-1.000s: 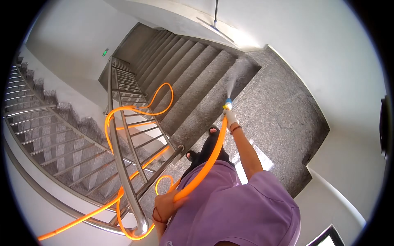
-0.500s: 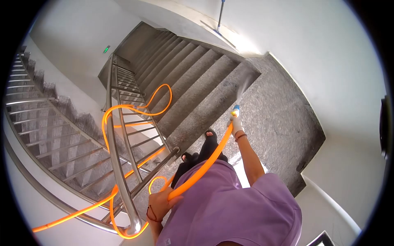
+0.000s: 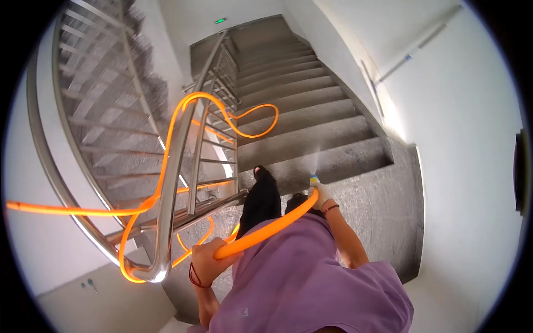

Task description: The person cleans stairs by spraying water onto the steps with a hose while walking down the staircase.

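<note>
An orange hose [image 3: 272, 228] runs across the front of my body. My left hand [image 3: 210, 261] is bare and wrapped round it near the waist, with a red cord on the wrist. In a pale glove, my right hand [image 3: 320, 196] is closed round the hose's front end, just behind the blue and yellow nozzle [image 3: 315, 179]. A fine spray leaves the nozzle toward the top stair steps [image 3: 311, 139]. More of the hose loops over the metal handrail [image 3: 173, 177] at the left.
Stairs lead down ahead between the railing and a white wall [image 3: 461, 139]. A long-handled tool [image 3: 395, 70] leans at that wall. The speckled landing [image 3: 388, 216] lies to the right. A green sign [image 3: 221, 20] is far ahead.
The view has turned, so the stairs now run straight ahead. One foot has moved forward toward the stairs. Both hands keep their hold on the hose, and the spray continues.
</note>
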{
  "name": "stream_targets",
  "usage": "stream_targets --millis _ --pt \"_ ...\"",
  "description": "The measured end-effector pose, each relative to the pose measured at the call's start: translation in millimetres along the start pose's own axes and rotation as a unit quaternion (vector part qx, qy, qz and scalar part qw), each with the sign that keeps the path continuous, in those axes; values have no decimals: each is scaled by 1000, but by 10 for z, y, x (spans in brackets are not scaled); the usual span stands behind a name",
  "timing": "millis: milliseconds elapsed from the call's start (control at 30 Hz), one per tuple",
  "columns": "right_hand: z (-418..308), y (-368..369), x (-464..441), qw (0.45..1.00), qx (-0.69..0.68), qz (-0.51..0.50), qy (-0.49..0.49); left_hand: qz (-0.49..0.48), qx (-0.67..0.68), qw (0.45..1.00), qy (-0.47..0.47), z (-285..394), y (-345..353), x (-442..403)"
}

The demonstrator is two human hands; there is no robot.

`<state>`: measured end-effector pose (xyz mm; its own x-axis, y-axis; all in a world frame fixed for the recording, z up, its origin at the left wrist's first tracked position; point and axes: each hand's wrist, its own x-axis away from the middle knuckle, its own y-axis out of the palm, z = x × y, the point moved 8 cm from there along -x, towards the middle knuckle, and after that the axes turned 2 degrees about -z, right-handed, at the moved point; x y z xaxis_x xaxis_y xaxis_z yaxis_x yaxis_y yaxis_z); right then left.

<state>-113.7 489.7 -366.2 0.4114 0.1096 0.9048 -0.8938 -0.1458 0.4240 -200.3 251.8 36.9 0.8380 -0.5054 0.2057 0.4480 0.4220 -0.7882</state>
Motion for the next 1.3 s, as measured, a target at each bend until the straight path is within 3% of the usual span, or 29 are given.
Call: stream_targets --millis 200,267,300,333,433,467,533,567,667,700,767,833,933,1000,1033,1067,1133,1267,1300 --pt "315 847 -504 991 124 31 -23 116 70 991 -21 -823 -403 -197" --pt "408 1120 -799 984 135 20 -114 144 78 986 -35 -1254 -531 -307" --pt "510 1227 -907 977 133 61 -157 154 62 986 -23 -1439 -600 -377" --pt "666 1305 -1139 976 137 63 -156 155 63 986 -26 -1627 -639 -442" --pt "1346 1627 -1598 969 246 -4 24 96 79 983 -137 -2073 -680 -562" --pt "1580 1842 -1614 948 304 -32 85 96 86 980 -149 -2168 -683 -568" --pt "1950 2073 -1837 909 372 -56 178 -22 146 983 -112 -2296 -505 -673" --pt "2087 2051 -2012 894 394 -45 209 -26 148 981 -121 -2416 -493 -749" --pt "2141 2157 -2280 901 384 -22 201 -67 218 954 -193 -2621 -403 -782" --pt "2111 2223 -2290 921 322 -33 214 -31 254 941 -220 -2707 -453 -782" --pt "1947 2467 -2276 921 347 -19 177 30 269 936 -224 -2910 -480 -661" --pt "1773 2747 -2149 881 436 -33 180 32 292 931 -216 -2805 -599 -801" --pt "1739 2913 -2099 800 525 -76 280 24 288 941 -176 -2607 -580 -840" --pt "1725 2847 -2381 830 487 -43 269 59 240 950 -191 -2508 -511 -762" --pt "1668 2954 -2479 846 485 -58 214 95 235 941 -223 -2496 -454 -684" --pt "1512 3029 -2553 813 551 -60 179 102 235 940 -226 -2406 -425 -677" --pt "1431 3279 -2626 819 548 -118 122 158 257 915 -269 -2356 -419 -660" --pt "1454 3500 -2148 785 578 -131 180 232 288 893 -256 -2093 -447 -675" --pt "1523 3572 -1903 782 547 -168 247 255 309 887 -232 -2002 -522 -682"
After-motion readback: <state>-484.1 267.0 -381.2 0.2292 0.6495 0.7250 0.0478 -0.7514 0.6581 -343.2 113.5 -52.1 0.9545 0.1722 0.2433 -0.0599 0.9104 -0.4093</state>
